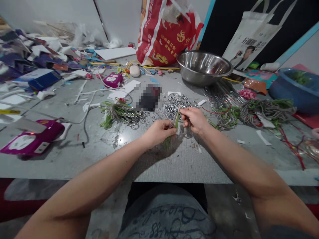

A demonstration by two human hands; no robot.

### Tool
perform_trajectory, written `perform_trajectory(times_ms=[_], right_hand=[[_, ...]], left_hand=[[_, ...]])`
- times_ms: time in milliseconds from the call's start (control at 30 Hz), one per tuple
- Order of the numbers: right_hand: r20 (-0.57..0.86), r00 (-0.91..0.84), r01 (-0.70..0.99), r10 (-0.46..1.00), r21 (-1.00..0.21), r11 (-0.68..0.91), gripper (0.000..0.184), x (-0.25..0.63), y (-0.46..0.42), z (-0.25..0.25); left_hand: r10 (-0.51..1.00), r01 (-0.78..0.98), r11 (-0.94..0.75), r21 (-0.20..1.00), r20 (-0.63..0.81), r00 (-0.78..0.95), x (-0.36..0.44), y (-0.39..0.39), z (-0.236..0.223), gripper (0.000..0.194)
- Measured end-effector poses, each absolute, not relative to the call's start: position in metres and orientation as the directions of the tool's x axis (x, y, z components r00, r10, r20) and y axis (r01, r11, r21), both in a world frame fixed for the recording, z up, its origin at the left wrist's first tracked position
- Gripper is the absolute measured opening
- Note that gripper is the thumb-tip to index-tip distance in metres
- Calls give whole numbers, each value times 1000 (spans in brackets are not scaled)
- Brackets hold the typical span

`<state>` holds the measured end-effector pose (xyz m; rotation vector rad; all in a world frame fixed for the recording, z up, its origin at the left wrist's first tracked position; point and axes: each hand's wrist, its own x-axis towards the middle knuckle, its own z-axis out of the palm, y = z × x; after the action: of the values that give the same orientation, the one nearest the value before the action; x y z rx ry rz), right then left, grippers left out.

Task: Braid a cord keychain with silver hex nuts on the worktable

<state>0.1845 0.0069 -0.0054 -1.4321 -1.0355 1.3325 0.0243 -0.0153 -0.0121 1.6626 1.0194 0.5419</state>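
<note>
Two hands at work over the middle of the grey surface [154, 166], near its front edge.

Item 1: green strip [176, 120], thin and leaf-like. Long axis runs close to upright, leaning slightly; upper tip points toward the far edge, lower end trails down below the left hand. Held just above the surface between both hands.

Item 2: left hand [159, 132], fingers closed around the lower part of the strip.

Item 3: right hand [195, 119], thumb and forefinger pinched on the upper end of the strip; whether it also holds a small metal piece cannot be told.

Item 4: pile of small silver rings [174, 104], loose on the surface just beyond the hands.

Item 5: bundle of green and grey cords [119, 113], left of the hands, lying flat, with metal rings at one end.

Item 6: larger heap of green and grey cords [259, 111], right of the hands.

Item 7: steel bowl [204, 66], toward the far edge; inside appears bare.

Item 8: blue basin [296, 88], at the right edge; something green shows inside, kind unclear.

Item 9: red printed bag [164, 33], standing at the far edge, left of the bowl; contents hidden.
</note>
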Motion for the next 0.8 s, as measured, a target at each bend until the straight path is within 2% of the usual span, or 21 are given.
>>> perform_trajectory(times_ms=[67,167,233,333,433,533,600,700,767,800], right_hand=[[-325,35,86,945,-941,-327,23,188,7,-12],[-342,18,207,940,-918,-338,18,200,0,-19],[-263,-23,482,965,-848,-220,13,211,-7,-19],[-208,-116,764,971,-643,-47,14,225,-19,-13],[-81,-100,939,992,-337,67,15,234,-27,-11],[97,-114,989,989,-86,122,18,237,-30,-18],[244,-215,975,946,-7,223,17,237,-31,-23],[412,-403,894,817,-15,448,18,236,-32,-28],[435,-512,803,741,-65,593,20,235,-34,-28],[428,-557,757,711,-89,647,20,234,-35,-28]], left_hand=[[787,415,-130,900,-161,596,22,-14,-11,23],[702,490,-220,843,-212,679,17,-13,-4,23],[651,528,-263,807,-255,714,13,-12,3,25],[595,595,-225,771,-375,711,6,-11,10,28],[613,655,-331,679,-373,697,1,-8,12,35],[699,752,-440,491,-339,630,-2,-5,10,43],[785,820,-453,350,-280,553,-3,-3,9,43],[836,825,-518,227,-69,544,-3,0,6,29],[802,772,-596,223,102,589,-2,-1,4,18],[769,728,-638,251,160,619,-1,-2,3,20]])
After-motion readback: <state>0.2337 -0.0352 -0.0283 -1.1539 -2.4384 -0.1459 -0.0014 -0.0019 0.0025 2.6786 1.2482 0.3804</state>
